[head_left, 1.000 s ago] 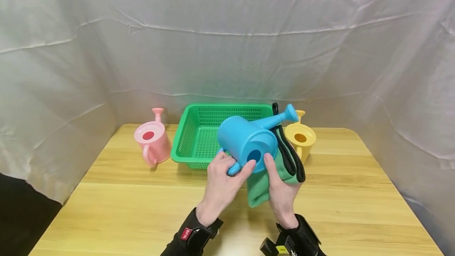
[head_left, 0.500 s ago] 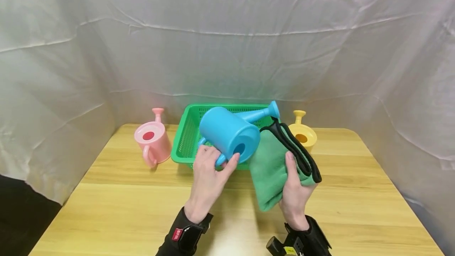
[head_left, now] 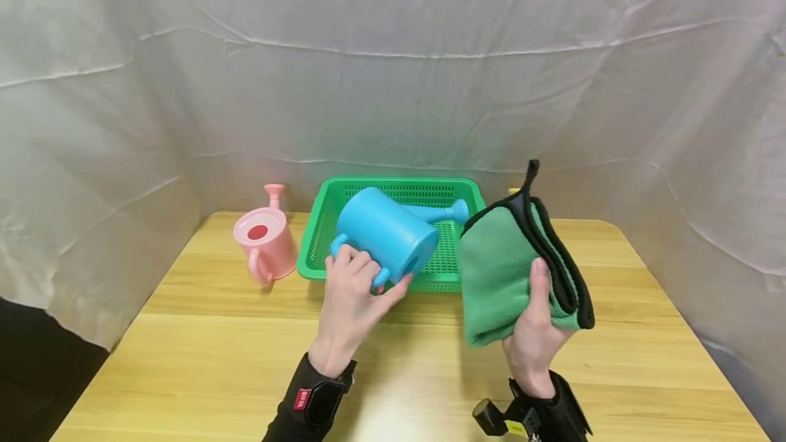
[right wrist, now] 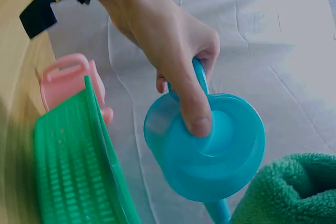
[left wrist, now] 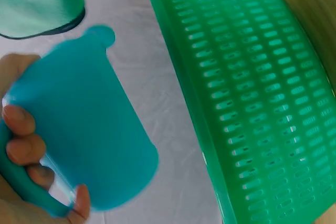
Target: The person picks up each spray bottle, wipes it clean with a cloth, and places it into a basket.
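In the head view my left hand (head_left: 350, 305) grips the handle of a blue watering can (head_left: 381, 230), its fingers curled through and the thumb by the top opening. The can is tilted, overlapping the green basket, with its spout pointing right. Curled fingers wrap the handle of the watering can (left wrist: 89, 119) in the left wrist view. My right hand (head_left: 534, 340) holds a folded green towel (head_left: 497, 278) with black edging and a hanging loop, thumb across its front. Fibres of the towel (right wrist: 283, 192) fill the lower right of the right wrist view, apart from the can.
A green perforated plastic basket (head_left: 399, 181) stands at the back middle of the wooden table (head_left: 215, 360). To its left is a pink watering can (head_left: 270, 244). A yellow watering can (head_left: 513, 191) is almost wholly hidden behind the towel. A pale cloth backdrop (head_left: 393, 87) surrounds the table.
The hands have drawn apart. The towel has come away from the blue watering can and moved right, covering the yellow one. The blue can has moved left and tipped, its spout lower.
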`<state>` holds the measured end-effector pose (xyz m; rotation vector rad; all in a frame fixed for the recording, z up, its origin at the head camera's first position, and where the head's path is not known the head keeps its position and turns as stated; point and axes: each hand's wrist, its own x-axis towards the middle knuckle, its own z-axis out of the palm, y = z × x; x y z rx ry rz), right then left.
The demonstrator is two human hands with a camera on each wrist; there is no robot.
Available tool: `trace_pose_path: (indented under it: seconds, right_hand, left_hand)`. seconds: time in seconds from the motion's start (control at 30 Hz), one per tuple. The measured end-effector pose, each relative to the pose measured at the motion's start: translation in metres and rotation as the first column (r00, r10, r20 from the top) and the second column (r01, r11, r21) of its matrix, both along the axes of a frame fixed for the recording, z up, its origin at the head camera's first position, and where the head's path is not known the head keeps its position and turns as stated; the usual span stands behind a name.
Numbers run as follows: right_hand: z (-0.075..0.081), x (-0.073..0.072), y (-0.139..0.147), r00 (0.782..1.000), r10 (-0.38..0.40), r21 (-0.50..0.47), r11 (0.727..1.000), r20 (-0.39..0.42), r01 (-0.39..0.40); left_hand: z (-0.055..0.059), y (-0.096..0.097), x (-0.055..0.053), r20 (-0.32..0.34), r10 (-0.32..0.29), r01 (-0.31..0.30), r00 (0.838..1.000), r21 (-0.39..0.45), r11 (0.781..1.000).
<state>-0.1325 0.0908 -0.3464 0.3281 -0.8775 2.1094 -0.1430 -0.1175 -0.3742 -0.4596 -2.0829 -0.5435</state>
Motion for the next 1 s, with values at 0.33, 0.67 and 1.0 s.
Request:
trace_pose_path:
  seconds: [0.33, 0.67, 1.0]
  right_hand:
    - [0.002, -0.001, -0.004, 0.933, -0.331, 0.19, 0.916, -0.139, 0.353]
    - [-0.008, -0.008, -0.007, 0.951, -0.057, 0.6, 0.763, -0.305, 0.238]
    - [-0.011, -0.007, 0.006, 0.998, 0.055, 0.91, 0.413, 0.019, -0.04]
  left_hand:
    - [-0.002, -0.002, -0.001, -0.071, -0.101, 0.084, 0.992, -0.206, 0.975]
    - [-0.002, -0.001, -0.001, -0.11, -0.313, 0.244, 0.943, -0.41, 0.879]
    - [0.0, 0.0, 0.001, -0.153, -0.329, 0.24, 0.932, -0.419, 0.875]
